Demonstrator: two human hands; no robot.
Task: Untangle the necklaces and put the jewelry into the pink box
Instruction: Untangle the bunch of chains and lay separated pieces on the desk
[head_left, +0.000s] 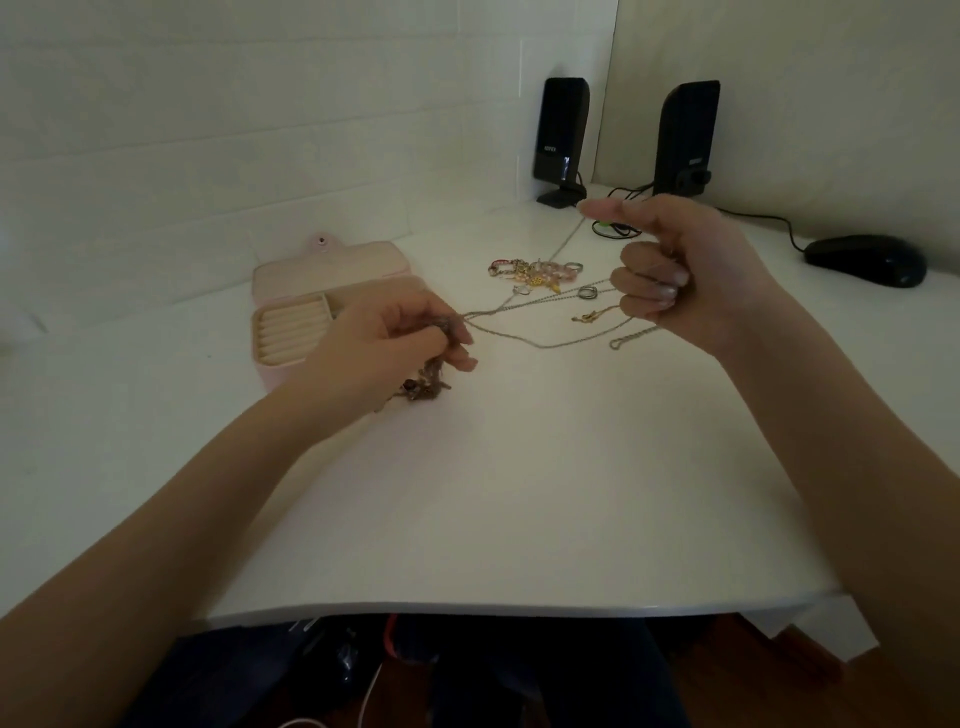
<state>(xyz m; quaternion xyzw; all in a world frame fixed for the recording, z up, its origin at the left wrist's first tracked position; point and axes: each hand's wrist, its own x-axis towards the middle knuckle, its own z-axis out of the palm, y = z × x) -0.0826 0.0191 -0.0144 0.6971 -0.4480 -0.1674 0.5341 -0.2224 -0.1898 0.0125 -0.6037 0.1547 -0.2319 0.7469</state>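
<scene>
The pink box (291, 275) lies open on the white table, its cream ring rolls showing, just behind my left hand. My left hand (395, 343) pinches a tangled clump of chains (428, 382) that hangs down to the tabletop. Thin silver chains (540, 312) stretch from that clump across to my right hand (675, 270), which is raised above the table with its fingers curled round the strands. A pile of bracelets and gold charms (530, 273) lies behind the chains, with a ring (588, 292) and a small gold pendant (589, 316) nearby.
Two black speakers (561, 135) (683, 137) stand at the back against the wall, their cables trailing on the table. A black computer mouse (865, 259) sits at the far right. The table's front edge (519, 605) runs close to my body.
</scene>
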